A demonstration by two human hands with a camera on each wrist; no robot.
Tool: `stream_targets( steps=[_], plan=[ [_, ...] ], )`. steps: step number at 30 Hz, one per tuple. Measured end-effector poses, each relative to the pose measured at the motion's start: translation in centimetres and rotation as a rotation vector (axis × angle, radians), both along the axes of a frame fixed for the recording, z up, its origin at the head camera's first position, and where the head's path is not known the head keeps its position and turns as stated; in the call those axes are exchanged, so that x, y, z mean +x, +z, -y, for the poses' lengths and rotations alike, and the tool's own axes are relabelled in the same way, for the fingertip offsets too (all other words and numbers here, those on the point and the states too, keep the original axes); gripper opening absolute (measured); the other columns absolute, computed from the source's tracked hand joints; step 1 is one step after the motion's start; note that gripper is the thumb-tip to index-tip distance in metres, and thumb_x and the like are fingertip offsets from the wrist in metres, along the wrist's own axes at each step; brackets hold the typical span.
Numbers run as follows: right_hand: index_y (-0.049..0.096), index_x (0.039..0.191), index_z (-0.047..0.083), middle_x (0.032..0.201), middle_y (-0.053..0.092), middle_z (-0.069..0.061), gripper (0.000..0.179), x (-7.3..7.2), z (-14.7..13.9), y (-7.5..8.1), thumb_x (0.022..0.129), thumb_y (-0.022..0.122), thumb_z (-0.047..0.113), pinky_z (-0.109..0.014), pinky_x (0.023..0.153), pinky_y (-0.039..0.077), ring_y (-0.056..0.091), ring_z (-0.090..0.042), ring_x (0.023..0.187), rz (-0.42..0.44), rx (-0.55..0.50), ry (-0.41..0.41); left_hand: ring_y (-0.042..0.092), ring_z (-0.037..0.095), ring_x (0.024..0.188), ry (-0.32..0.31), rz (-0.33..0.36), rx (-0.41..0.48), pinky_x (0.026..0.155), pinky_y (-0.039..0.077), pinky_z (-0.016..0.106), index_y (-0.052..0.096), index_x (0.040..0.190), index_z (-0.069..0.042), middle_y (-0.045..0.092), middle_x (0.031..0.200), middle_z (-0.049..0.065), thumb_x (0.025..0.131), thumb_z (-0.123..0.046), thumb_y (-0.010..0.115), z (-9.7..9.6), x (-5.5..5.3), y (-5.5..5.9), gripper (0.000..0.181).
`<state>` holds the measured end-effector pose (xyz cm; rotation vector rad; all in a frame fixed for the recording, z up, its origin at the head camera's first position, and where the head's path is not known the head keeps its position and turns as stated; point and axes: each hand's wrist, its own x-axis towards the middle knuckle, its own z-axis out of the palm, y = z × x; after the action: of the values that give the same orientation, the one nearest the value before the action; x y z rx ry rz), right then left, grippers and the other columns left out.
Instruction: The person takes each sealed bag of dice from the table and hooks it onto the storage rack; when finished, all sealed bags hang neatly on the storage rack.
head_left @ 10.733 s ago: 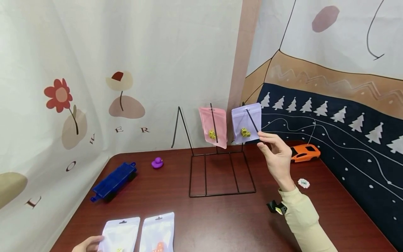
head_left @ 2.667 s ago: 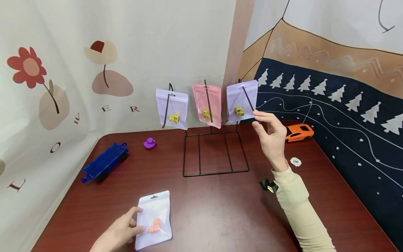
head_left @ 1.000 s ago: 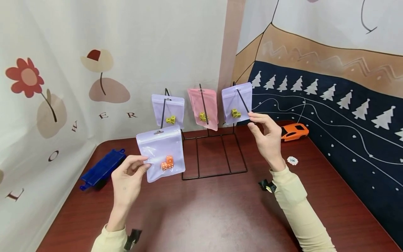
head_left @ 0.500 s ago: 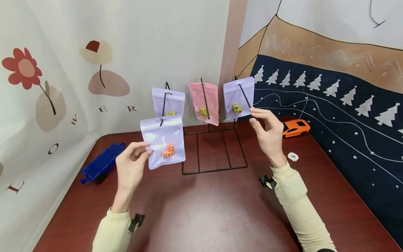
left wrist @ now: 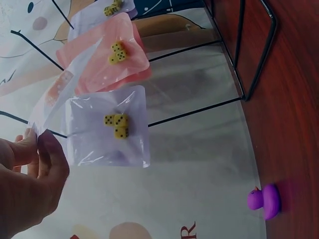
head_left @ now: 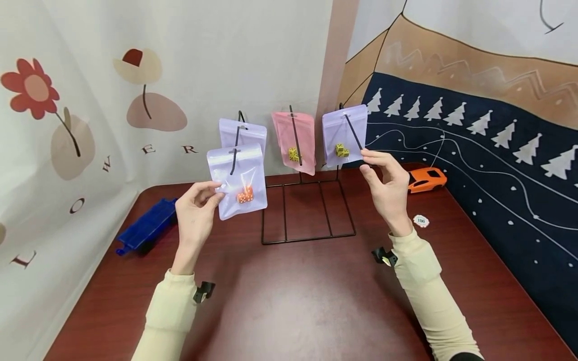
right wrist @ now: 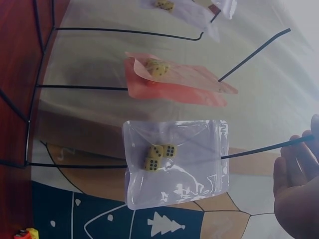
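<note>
My left hand (head_left: pixel 196 210) pinches the left edge of a pale lilac zip pouch with orange dice (head_left: pixel 237 170). The left hook of a black wire display rack (head_left: pixel 309 238) runs through the pouch's hang hole, near the hook's front end. Behind it on that hook hangs a lilac pouch with yellow dice (left wrist: pixel 107 127), partly covered in the head view. A pink pouch (head_left: pixel 295 133) is on the middle hook, another lilac pouch (head_left: pixel 331 133) on the right hook. The fingertips of my right hand (head_left: pixel 390 190) touch the right hook's front end, the thumb apart below.
A blue toy trailer (head_left: pixel 149 225) lies at the table's left. An orange toy car (head_left: pixel 426 179) and a white 100 chip (head_left: pixel 421 221) are at the right. The left wrist view shows a purple rubber duck (left wrist: pixel 266 200). Printed curtains stand behind the table.
The pouch with orange dice was lifted off the table by my left hand and moved up and back onto the left hook. A yellow-dice pouch was hung there earlier. My right hand stays put.
</note>
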<state>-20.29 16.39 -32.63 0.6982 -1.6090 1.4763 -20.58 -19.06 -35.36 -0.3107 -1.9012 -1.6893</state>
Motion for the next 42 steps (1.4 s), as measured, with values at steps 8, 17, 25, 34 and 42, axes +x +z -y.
stream_targets(
  steps=[8,17,25,34,42],
  plan=[
    [0.060,0.096,-0.021,0.107,0.061,-0.031,0.015,0.0,0.0,0.0,0.083,0.064,-0.015,-0.040,0.099,0.044,0.057,-0.035,0.107,0.003,-0.002,-0.002,0.058,0.010,0.071,0.054,0.055,-0.027,0.066,0.051,0.016,0.067,0.097,0.012,0.059,0.073,0.001,0.079,0.015,0.068,-1.0,-1.0,1.7,0.019],
    [0.060,0.097,-0.021,0.107,0.059,-0.035,0.016,0.1,-0.2,-0.2,0.081,0.062,-0.019,-0.038,0.099,0.045,0.058,-0.030,0.107,0.017,0.009,0.000,0.056,0.009,0.067,0.088,0.057,-0.040,0.057,0.044,0.015,0.067,0.097,0.011,0.058,0.074,0.011,0.080,0.013,0.069,-1.5,-2.2,2.2,0.017],
    [0.059,0.096,-0.021,0.106,0.058,-0.036,0.017,0.1,-0.2,-0.2,0.079,0.061,-0.023,-0.039,0.099,0.045,0.058,-0.030,0.108,0.015,0.013,-0.001,0.059,0.009,0.070,0.098,0.055,-0.033,0.059,0.044,0.014,0.067,0.099,0.010,0.057,0.076,0.009,0.081,0.013,0.067,-1.4,-3.6,2.9,0.018],
    [0.059,0.096,-0.021,0.107,0.060,-0.032,0.016,0.0,-0.3,0.0,0.082,0.063,-0.018,-0.039,0.099,0.045,0.058,-0.032,0.107,-0.002,0.012,0.007,0.060,0.013,0.071,0.093,0.042,-0.069,0.063,0.047,0.017,0.067,0.100,0.012,0.058,0.082,0.019,0.081,0.013,0.067,-2.0,-4.2,3.1,0.019],
    [0.059,0.097,-0.022,0.107,0.058,-0.036,0.017,0.0,-0.3,0.0,0.079,0.061,-0.023,-0.039,0.098,0.045,0.058,-0.031,0.108,0.003,0.021,0.001,0.061,0.025,0.076,0.092,0.048,-0.054,0.061,0.048,0.014,0.066,0.102,0.012,0.058,0.087,0.030,0.082,0.014,0.066,-2.3,-4.3,2.5,0.020]
  ],
)
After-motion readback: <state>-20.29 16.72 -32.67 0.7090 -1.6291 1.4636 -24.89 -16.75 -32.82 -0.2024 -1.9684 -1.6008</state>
